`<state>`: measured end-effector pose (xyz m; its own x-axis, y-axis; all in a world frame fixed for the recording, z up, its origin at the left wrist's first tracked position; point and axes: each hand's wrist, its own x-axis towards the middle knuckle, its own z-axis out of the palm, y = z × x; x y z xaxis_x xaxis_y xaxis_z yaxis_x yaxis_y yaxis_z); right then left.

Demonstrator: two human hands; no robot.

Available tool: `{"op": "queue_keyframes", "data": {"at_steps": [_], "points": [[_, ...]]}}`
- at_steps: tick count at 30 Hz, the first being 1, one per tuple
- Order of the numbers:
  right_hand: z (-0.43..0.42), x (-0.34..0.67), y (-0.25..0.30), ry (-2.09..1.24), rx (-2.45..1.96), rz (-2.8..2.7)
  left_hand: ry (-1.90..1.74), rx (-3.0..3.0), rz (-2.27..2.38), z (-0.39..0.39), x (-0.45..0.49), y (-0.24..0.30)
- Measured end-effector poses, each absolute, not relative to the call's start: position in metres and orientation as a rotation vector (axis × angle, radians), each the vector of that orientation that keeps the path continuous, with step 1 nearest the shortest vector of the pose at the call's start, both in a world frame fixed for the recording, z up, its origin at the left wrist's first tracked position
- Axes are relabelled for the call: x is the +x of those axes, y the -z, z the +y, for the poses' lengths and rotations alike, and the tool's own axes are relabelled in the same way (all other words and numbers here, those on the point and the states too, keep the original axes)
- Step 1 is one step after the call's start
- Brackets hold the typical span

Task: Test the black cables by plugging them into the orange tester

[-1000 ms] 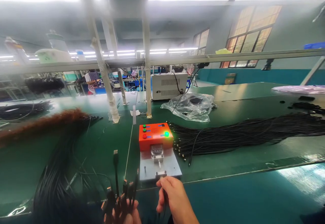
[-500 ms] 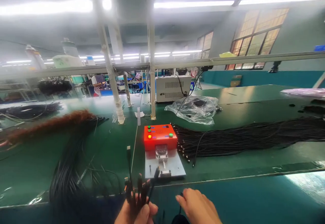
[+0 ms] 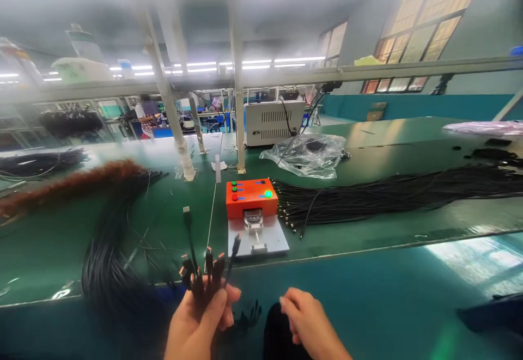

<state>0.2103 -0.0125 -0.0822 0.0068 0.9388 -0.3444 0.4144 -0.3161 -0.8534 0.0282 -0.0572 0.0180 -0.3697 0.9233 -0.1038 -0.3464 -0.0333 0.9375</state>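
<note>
Green bench (image 3: 392, 156), orange box (image 3: 251, 196) sitting on it. Left hand (image 3: 202, 316) clamping black cables (image 3: 206, 286) front-left of box, likely gripping low so plugs (image 3: 209, 253) are poking free. Right hand (image 3: 308, 316) hanging curled front-right of box, can't tell if holding anything.

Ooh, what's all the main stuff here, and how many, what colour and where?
table: one, green, across the middle
box: one, orange, centre of table
metal plate: one, silver, before the box
long cables: too many to count, black, right of the box
cable bundle: one, black, table's left
fuzzy bundle: one, reddish-brown, table's left
plastic bag: one, clear, behind the box
machine: one, white, at the back
windows: two, brown-framed, upper right
held cables: several, black, in the left hand
left hand: one, bare, lower centre
right hand: one, bare, fingers curled, lower centre-right
</note>
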Motion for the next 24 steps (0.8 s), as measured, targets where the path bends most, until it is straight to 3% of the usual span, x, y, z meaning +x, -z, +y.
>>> {"op": "queue_keyframes", "data": {"at_steps": [13, 17, 24], "points": [[0.006, 0.154, 0.192, -2.124, -1.903, -0.599, -1.51, 0.704, 1.218, -0.058, 0.017, -0.01], [-0.004, 0.153, 0.203, -2.05, -1.8, -0.499, -1.52, 0.703, 1.223, -0.058, 0.021, -0.013], [-0.026, 0.18, 0.171, -1.512, -1.682, -0.71, -1.493, 0.714, 1.215, -0.057, 0.021, -0.011]]}}
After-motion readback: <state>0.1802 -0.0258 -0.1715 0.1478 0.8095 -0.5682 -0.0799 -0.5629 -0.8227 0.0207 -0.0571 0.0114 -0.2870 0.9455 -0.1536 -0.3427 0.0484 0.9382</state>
